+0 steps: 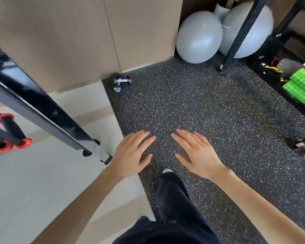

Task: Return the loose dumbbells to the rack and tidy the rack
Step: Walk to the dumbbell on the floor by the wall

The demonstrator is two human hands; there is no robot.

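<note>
Rack [278, 43]: black frame along the right edge of the speckled mat [218, 111]. Its low shelf holds a bright green gridded foam piece [301, 87] and some yellow and red items [273, 67], too tangled to name.
Dumbbell [121, 79]: small, with dark ends and a chrome handle, lying loose at the mat's far left corner against the wall. I can make out one, with a small dark triangular piece [117, 89] just beside it.
Exercise balls: two, pale grey, just past the mat's far edge, one [199, 37] touching the other [250, 29].
Red-ended grips [11, 134]: at least two, off the mat to its left.
Left hand [130, 154]: over the mat's near left edge, palm down, fingers straight and spread, holding nothing.
Right hand [199, 155]: above the mat just beside the left hand, fingers likewise straight and spread, holding nothing.
</note>
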